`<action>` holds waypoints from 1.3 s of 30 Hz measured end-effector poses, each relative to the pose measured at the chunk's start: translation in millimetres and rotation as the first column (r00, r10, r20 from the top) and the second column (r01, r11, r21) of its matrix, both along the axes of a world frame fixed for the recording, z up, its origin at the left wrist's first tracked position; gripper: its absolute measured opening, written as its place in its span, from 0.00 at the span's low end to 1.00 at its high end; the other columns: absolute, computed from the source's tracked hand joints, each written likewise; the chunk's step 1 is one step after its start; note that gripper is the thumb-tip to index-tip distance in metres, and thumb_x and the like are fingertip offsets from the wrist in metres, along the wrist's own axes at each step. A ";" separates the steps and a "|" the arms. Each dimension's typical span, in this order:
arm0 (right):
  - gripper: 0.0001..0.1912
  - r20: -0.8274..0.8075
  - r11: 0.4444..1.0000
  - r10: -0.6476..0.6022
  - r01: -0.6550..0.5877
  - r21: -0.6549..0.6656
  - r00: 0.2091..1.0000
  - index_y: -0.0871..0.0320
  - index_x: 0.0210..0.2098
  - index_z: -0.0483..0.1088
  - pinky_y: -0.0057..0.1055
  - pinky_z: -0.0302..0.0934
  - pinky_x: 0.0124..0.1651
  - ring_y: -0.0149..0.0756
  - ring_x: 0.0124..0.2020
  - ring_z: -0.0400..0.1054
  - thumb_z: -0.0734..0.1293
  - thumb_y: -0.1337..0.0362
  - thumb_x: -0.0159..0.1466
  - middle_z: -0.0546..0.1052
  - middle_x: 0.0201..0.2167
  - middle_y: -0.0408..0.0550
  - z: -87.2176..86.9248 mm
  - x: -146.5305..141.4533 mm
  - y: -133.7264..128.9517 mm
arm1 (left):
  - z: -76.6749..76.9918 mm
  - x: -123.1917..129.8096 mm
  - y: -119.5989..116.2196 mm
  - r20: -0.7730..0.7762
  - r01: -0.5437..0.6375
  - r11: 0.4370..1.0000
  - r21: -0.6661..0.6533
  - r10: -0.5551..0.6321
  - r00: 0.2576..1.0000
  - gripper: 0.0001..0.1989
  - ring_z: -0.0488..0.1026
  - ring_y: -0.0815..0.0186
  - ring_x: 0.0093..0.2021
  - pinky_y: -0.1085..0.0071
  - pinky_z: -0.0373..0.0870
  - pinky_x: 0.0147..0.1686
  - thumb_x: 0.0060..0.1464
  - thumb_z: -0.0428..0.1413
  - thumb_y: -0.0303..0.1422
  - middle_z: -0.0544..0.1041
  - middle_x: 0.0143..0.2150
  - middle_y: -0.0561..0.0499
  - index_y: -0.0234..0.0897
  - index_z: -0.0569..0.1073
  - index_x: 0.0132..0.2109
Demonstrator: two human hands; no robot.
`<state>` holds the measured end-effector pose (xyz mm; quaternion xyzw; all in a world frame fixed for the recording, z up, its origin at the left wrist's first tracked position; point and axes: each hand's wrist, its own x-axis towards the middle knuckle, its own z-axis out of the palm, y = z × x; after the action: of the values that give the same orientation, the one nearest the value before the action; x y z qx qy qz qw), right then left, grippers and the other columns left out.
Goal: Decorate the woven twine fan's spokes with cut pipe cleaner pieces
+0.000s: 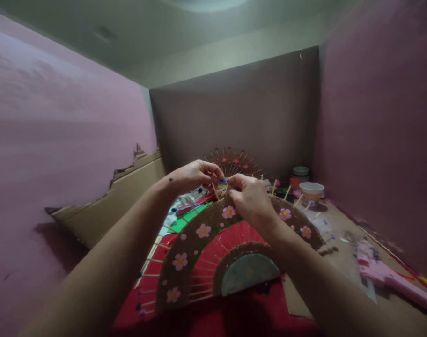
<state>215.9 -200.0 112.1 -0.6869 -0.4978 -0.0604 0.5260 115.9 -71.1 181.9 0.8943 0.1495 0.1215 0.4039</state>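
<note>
A half-round fan (192,245) stands in front of me, its brown band painted with pink flowers, with thin wooden sticks fanning out past the rim. Some sticks at the lower left carry small dark blue tips. Above the top of the rim, my left hand (194,175) pinches a small blue strip (224,180). My right hand (253,199) meets it there, fingers closed at the strip's other end, around a stick tip. The right hand covers part of the band. Exactly how the strip sits on the stick is too small to tell.
Behind stands a second fan (231,160) with red flowers. On the right lie a pink glue gun (385,276) and a white bowl (312,189). Torn cardboard (118,201) leans on the left wall. A green sheet (192,217) and red strips lie beyond the fan.
</note>
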 end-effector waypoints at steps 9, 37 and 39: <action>0.11 0.035 0.999 -0.048 0.048 -0.015 0.998 0.56 0.32 0.75 0.25 0.54 0.31 0.32 0.28 0.68 0.61 0.70 0.56 0.77 0.25 0.45 -1.5 -7.2 1.3 | 20.0 0.1 -6.1 -0.099 0.027 0.906 0.421 0.016 0.995 0.06 0.62 0.73 0.23 0.77 0.56 0.24 0.44 0.57 0.30 0.69 0.22 0.54 0.32 0.77 0.31; 0.10 0.031 0.982 -0.085 0.079 0.169 0.996 0.58 0.25 0.73 0.27 0.50 0.28 0.30 0.24 0.64 0.61 0.70 0.57 0.75 0.22 0.47 -6.3 -14.5 3.1 | 1.7 -8.2 -78.5 -0.023 0.028 -0.016 0.999 0.240 0.970 0.07 0.71 0.62 0.31 0.64 0.58 0.35 0.50 0.49 0.25 0.74 0.29 0.45 0.33 0.71 0.28; 0.10 0.035 0.985 -0.087 0.081 0.150 0.996 0.59 0.23 0.71 0.28 0.48 0.27 0.29 0.22 0.61 0.61 0.70 0.58 0.74 0.20 0.46 -5.9 -13.9 1.5 | -0.9 -9.9 -90.1 -0.006 0.027 -0.086 0.996 0.237 0.972 0.05 0.71 0.61 0.31 0.63 0.59 0.35 0.49 0.50 0.25 0.72 0.28 0.45 0.33 0.70 0.28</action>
<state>202.0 -198.5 106.2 -0.6648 -0.4734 -0.1338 0.5622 106.0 -161.2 181.0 0.8944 0.1174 0.1421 -0.4075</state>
